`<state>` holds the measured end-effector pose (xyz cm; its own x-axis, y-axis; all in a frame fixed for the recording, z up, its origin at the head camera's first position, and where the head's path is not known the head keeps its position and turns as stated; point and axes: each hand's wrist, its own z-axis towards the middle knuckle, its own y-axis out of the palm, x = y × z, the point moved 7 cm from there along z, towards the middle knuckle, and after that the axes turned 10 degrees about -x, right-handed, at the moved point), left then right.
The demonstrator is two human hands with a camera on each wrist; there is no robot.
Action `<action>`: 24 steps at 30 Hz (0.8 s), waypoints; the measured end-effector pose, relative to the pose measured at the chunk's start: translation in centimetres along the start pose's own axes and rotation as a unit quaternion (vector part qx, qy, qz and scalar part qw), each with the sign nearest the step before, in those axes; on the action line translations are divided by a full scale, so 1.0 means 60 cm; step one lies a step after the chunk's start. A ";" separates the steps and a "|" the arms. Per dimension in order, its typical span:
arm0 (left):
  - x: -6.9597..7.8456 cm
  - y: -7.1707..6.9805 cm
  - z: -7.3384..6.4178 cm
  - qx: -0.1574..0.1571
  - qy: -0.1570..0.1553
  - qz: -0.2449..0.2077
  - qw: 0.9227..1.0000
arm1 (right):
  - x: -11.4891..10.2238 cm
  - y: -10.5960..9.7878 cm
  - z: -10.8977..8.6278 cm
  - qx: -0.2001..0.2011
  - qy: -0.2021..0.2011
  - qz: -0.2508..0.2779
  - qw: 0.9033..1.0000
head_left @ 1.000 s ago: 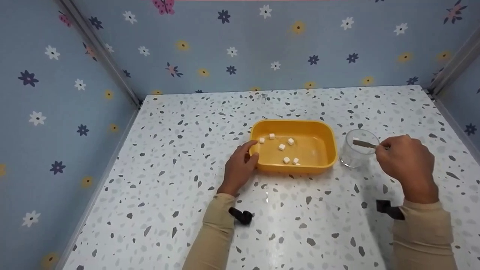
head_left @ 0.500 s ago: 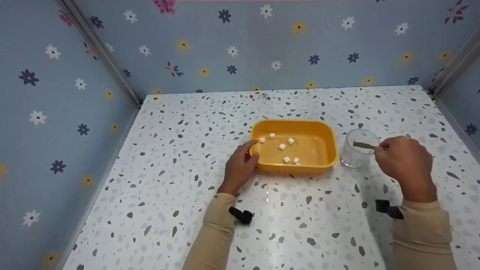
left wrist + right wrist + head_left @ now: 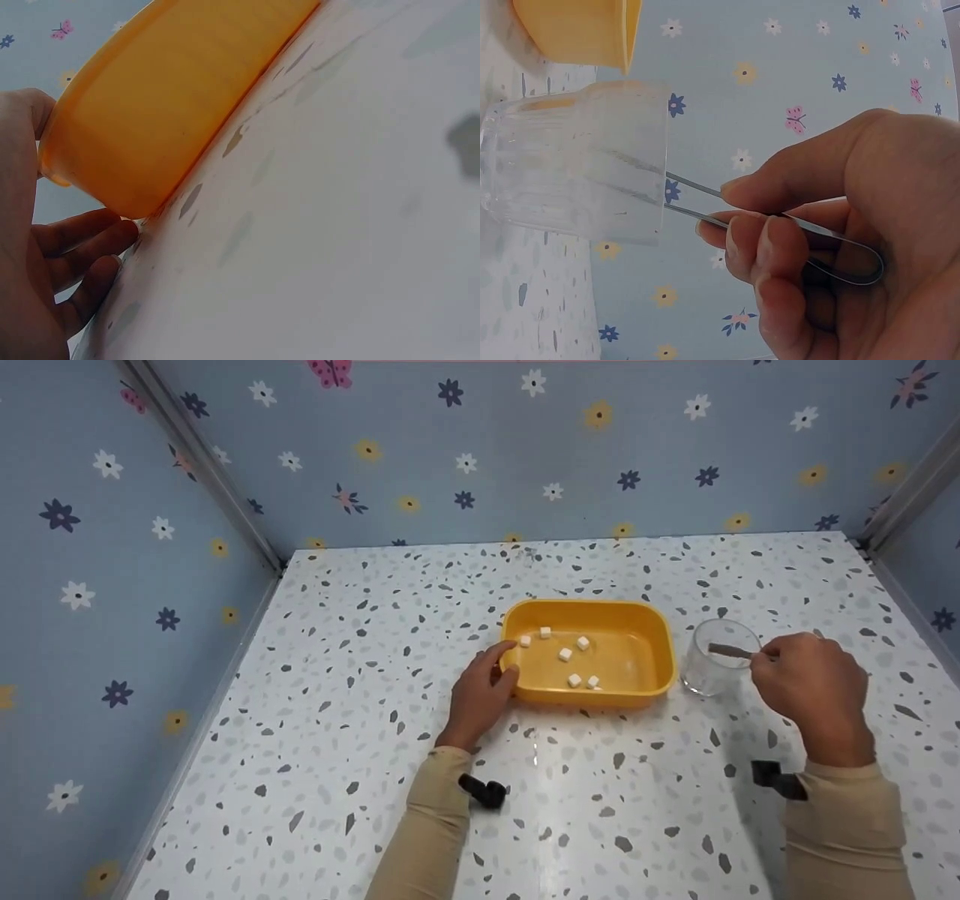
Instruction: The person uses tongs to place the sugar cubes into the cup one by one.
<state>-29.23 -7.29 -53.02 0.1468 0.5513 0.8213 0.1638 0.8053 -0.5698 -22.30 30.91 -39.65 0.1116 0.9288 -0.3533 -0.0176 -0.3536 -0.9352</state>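
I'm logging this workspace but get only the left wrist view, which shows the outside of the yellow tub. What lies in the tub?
Observer: Several small white cubes lie in the yellow tub.
Operator: And what does the right hand hold?
Observer: Its fingers pinch metal tweezers.
Operator: Where do they reach?
Observer: Through the mouth of a clear glass, with their ends inside it.
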 end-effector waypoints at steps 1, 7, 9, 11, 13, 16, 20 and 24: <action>0.001 0.000 0.000 -0.001 0.000 -0.001 1.000 | 0.000 -0.001 0.000 0.003 -0.001 -0.001 1.000; 0.003 -0.002 -0.001 -0.002 0.003 -0.002 1.000 | -0.001 -0.004 -0.002 0.013 -0.007 0.001 1.000; 0.003 -0.002 0.000 -0.002 0.003 0.001 1.000 | -0.002 -0.004 -0.003 0.012 -0.008 0.002 1.000; 0.002 -0.001 0.000 -0.001 0.002 0.004 1.000 | -0.002 -0.005 -0.003 0.012 -0.008 0.002 1.000; 0.001 0.000 0.001 -0.002 0.000 0.005 1.000 | -0.003 -0.005 -0.003 0.014 -0.007 0.000 1.000; 0.000 0.000 0.002 -0.004 -0.004 0.004 1.000 | -0.003 -0.005 -0.003 0.015 -0.005 -0.003 1.000; 0.000 0.000 0.001 -0.005 -0.005 0.005 1.000 | -0.002 -0.005 -0.002 0.017 -0.003 -0.006 1.000; 0.000 -0.001 0.000 -0.001 -0.003 0.009 1.000 | -0.004 -0.004 -0.002 0.016 -0.003 -0.004 1.000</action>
<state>-29.26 -7.33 -52.97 0.1442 0.5670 0.8110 0.1633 0.7947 -0.5846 -22.17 30.79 -39.33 0.1066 0.9324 -0.3452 -0.0490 -0.3419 -0.9385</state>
